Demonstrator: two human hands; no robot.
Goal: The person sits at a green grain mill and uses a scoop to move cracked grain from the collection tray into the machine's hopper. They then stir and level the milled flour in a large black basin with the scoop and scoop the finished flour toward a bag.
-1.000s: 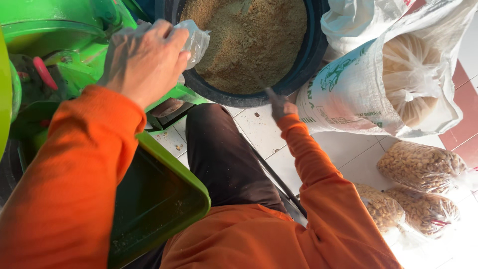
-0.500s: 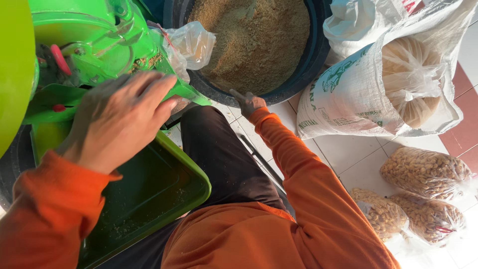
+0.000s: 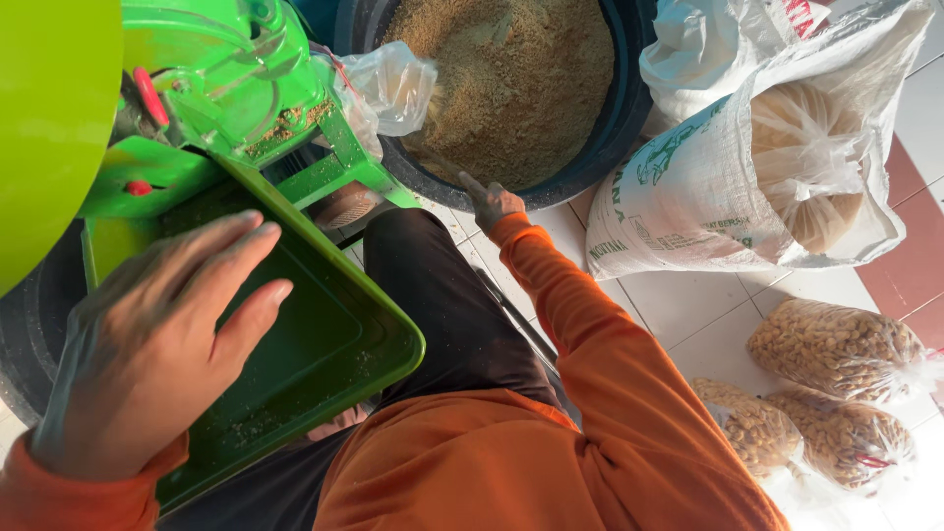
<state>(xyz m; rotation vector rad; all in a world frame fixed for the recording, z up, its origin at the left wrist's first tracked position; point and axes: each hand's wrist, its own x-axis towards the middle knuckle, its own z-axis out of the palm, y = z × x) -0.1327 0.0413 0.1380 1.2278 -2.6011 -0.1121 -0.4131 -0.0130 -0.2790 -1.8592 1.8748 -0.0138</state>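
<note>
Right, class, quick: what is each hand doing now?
Left hand: open, fingers spread over the green tray, holding nothing.
Right hand: at the tub rim; grip cannot be told.

Left hand [image 3: 162, 344] flat, fingers spread, palm down, near the body. Right hand [image 3: 492, 204] reaches far forward, arm extended, fingers loosely curled.

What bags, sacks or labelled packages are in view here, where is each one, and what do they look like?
Woven sack: right of the tub, leaning open, white with green print, a clear bag of pale contents inside.
White bag: top right, behind the sack, crumpled, with some red print.
Clear nut bags: three on the tiled floor, lower right, plump, filled with tan nuts.
Clear plastic bag: on the green machine's outlet at the tub's rim, crumpled, see-through.
</note>
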